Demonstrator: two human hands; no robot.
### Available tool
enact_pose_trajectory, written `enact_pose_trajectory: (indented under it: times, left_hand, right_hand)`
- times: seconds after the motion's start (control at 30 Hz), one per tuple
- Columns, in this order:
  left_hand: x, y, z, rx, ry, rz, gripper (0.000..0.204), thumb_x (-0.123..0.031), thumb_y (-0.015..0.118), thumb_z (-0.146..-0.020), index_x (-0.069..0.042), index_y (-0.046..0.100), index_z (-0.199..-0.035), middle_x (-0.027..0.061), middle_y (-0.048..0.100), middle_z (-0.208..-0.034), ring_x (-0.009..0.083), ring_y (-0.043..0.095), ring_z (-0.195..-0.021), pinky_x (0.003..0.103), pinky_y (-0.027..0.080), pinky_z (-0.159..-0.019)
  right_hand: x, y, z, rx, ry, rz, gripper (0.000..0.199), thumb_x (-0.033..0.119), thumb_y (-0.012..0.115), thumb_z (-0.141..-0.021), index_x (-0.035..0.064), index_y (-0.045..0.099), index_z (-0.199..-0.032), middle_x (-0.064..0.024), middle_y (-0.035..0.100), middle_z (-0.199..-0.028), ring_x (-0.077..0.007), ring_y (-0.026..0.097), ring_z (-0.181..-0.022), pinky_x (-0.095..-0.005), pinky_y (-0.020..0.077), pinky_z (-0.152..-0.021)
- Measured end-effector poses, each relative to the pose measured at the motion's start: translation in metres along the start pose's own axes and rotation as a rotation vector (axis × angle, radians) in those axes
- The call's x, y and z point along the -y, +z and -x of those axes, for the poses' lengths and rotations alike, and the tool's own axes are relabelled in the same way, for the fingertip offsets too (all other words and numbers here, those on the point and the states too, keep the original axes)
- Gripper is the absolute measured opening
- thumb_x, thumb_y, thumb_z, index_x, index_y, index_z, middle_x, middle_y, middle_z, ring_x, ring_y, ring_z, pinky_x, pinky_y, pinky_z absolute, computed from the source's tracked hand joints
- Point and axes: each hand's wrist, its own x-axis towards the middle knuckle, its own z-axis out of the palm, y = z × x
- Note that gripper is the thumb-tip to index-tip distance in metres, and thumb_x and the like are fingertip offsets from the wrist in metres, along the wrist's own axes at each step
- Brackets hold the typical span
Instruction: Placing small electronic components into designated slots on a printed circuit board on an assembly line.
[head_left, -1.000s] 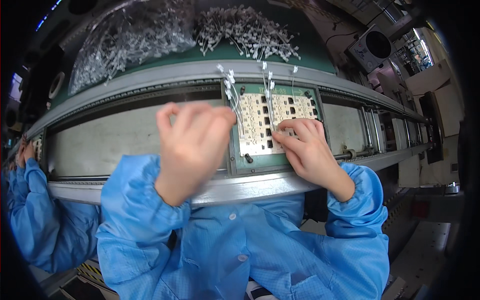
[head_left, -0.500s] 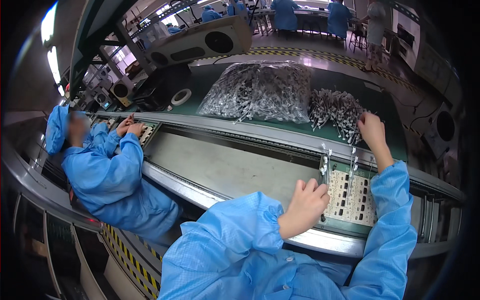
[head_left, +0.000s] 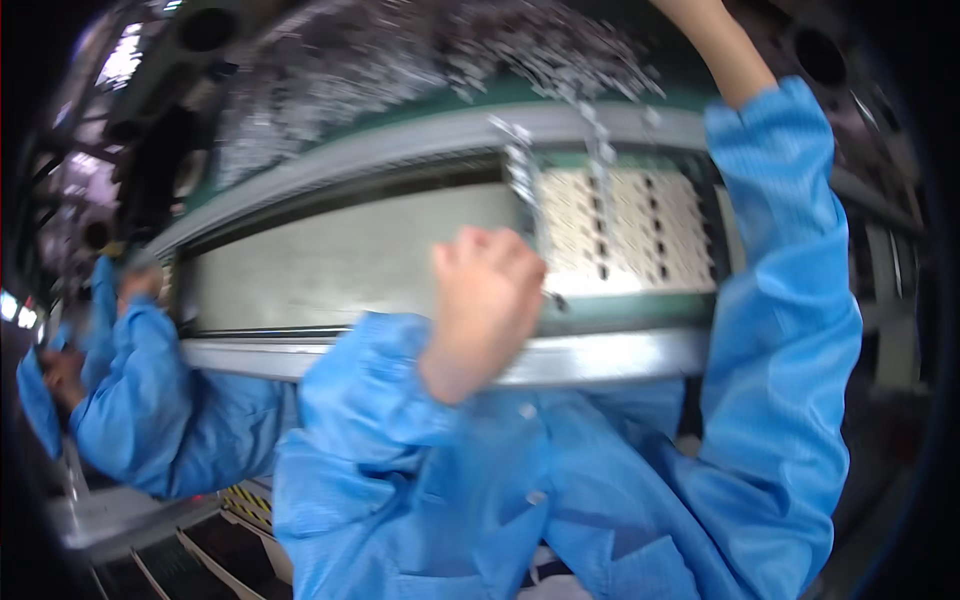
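Note:
My left hand (head_left: 488,305) is closed, its fingers curled together at the left edge of a cream circuit board panel (head_left: 630,235); what they hold, if anything, cannot be made out. The panel has rows of black parts and sits in a green carrier (head_left: 630,308). Short cables with white connectors (head_left: 520,165) lie across the panel's left side, and another few cables (head_left: 598,150) lie farther right. My right hand (head_left: 692,8) reaches past the far rail, beside the loose cable pile (head_left: 560,50); the top edge cuts off its fingers. Motion blurs much of the picture.
The carrier lies between a far metal rail (head_left: 400,135) and a near metal rail (head_left: 610,357). Left of it runs a grey flat surface (head_left: 340,250). A clear plastic bag of cables (head_left: 300,95) lies beyond the far rail. A co-worker in blue (head_left: 170,400) is at the left.
The view has swung down and turned, so the panel shows nearer the middle. My right hand has moved off the top edge. My left hand stays closed beside the panel.

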Motion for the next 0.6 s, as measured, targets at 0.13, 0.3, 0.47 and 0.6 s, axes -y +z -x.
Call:
enact_pose_trajectory:
  times: [0.13, 0.3, 0.47, 0.6]
  left_hand:
    - [-0.005, -0.004, -0.008, 0.078, -0.020, 0.123, 0.010, -0.009, 0.077, -0.079, -0.014, 0.073, -0.087, 0.0012, 0.063, -0.093, 0.0275, 0.056, -0.097, 0.040, 0.037, -0.081]
    - [-0.011, -0.001, -0.008, 0.124, -0.056, 0.101, 0.006, -0.009, 0.077, -0.080, -0.012, 0.073, -0.084, -0.0008, 0.064, -0.091, 0.0261, 0.057, -0.100, 0.041, 0.038, -0.085]
    - [-0.021, -0.003, -0.011, 0.111, -0.029, 0.085, 0.006, -0.009, 0.077, -0.079, -0.012, 0.074, -0.083, -0.0012, 0.065, -0.090, 0.0256, 0.057, -0.099, 0.040, 0.038, -0.085]
    - [-0.017, -0.006, -0.007, 0.105, -0.034, 0.039, 0.006, -0.008, 0.077, -0.079, -0.012, 0.076, -0.084, -0.0016, 0.066, -0.089, 0.0259, 0.057, -0.099, 0.040, 0.037, -0.085]
  right_hand:
    - [-0.003, -0.028, 0.015, 0.006, 0.040, -0.108, 0.017, 0.011, 0.070, -0.083, -0.0030, 0.073, -0.093, -0.0245, 0.072, -0.087, -0.0398, 0.072, -0.085, -0.0445, 0.0559, -0.076]
    - [-0.011, -0.055, 0.055, -0.079, -0.007, -0.190, 0.017, 0.012, 0.075, -0.085, -0.0032, 0.073, -0.093, -0.0195, 0.072, -0.082, -0.0299, 0.071, -0.074, -0.0376, 0.0548, -0.070]
    - [0.000, -0.094, 0.099, -0.134, 0.054, -0.347, 0.013, 0.009, 0.073, -0.090, -0.0030, 0.070, -0.093, -0.0081, 0.069, -0.076, -0.0149, 0.063, -0.066, -0.0289, 0.0500, -0.062]
    - [0.007, -0.096, 0.124, -0.001, 0.251, -0.540, 0.010, 0.008, 0.072, -0.094, -0.0021, 0.069, -0.095, 0.0004, 0.066, -0.076, -0.0048, 0.058, -0.066, -0.0212, 0.0445, -0.058]
